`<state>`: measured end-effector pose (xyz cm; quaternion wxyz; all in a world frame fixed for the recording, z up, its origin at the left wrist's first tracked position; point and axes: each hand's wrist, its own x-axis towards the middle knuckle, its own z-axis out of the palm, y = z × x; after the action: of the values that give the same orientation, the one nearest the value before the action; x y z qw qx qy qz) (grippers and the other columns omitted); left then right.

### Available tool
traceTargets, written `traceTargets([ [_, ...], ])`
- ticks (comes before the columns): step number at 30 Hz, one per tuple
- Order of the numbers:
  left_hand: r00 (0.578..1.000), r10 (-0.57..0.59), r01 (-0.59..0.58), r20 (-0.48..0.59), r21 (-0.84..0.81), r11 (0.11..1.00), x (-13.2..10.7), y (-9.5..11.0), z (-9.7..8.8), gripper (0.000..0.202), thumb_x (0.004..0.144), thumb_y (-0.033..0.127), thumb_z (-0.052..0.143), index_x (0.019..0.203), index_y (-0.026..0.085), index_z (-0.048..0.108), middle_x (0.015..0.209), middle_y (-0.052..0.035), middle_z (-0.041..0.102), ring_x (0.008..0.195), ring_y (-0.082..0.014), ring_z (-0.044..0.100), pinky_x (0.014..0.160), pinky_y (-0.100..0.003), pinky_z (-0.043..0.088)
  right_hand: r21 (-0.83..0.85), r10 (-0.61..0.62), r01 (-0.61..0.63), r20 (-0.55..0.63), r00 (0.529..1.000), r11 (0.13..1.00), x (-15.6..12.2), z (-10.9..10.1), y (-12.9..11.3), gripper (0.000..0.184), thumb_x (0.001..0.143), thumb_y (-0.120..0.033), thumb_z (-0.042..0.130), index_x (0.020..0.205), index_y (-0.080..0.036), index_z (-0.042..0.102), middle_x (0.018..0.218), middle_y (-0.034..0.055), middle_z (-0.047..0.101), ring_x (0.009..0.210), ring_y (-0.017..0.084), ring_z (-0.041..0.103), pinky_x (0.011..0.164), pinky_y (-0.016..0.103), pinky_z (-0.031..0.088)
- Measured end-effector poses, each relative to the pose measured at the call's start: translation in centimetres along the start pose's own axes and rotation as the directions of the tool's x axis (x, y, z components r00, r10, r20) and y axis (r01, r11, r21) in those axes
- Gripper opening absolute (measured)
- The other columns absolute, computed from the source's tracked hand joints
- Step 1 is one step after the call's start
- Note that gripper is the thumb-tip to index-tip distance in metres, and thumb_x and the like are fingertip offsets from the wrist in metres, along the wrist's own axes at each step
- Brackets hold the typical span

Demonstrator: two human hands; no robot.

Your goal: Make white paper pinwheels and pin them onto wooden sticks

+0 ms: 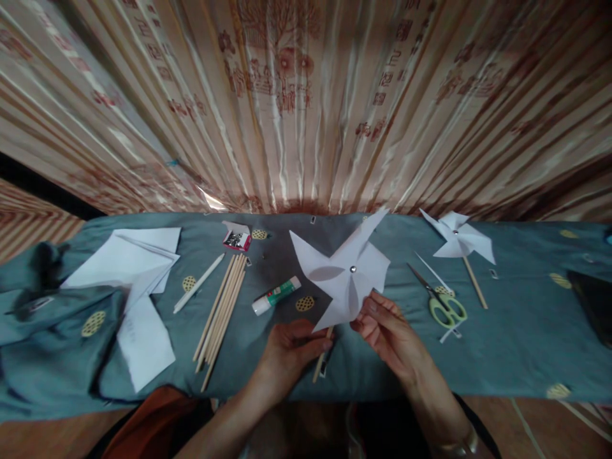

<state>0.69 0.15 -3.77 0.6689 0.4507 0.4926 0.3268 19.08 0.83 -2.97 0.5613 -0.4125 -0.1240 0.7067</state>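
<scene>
A white paper pinwheel (345,271) with a metal pin at its centre is held up over the blue cloth. My left hand (289,352) is closed around its wooden stick (321,358), just below the paper. My right hand (389,328) pinches the lower right edge of one paper blade with thumb and fingers.
A second finished pinwheel (458,241) lies at the back right, green-handled scissors (442,301) in front of it. A glue stick (276,295), a bundle of wooden sticks (221,310), a pencil (198,283), a small box of pins (237,238) and white paper sheets (136,280) lie left.
</scene>
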Motion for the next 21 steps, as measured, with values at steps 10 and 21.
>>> traceTargets([
  [10,0.999,-0.027,0.029,0.028,-0.043,0.999,-0.2,0.5,0.6,0.015,0.066,0.032,0.076,0.070,0.019,0.080,0.071,-0.0045,0.073,0.070,-0.0186,0.062,0.069,-0.027,0.046,0.060,-0.012,0.011,0.007,1.000,0.998,-0.2,0.5,1.6,0.028,0.052,-0.026,0.093,0.071,-0.024,0.073,0.069,-0.0043,0.074,0.054,0.009,0.061,0.050,0.019,0.048],
  [21,0.998,0.034,-0.038,-0.046,-0.090,0.995,0.0,0.9,0.8,0.015,0.067,0.031,0.077,0.077,0.020,0.081,0.077,-0.0051,0.076,0.075,-0.0207,0.067,0.074,-0.029,0.050,-0.234,-0.100,0.127,0.126,0.987,0.964,-1.2,1.4,3.1,0.030,0.066,-0.043,0.084,0.090,-0.027,0.076,0.086,0.0007,0.076,0.083,0.019,0.068,0.085,0.034,0.052],
])
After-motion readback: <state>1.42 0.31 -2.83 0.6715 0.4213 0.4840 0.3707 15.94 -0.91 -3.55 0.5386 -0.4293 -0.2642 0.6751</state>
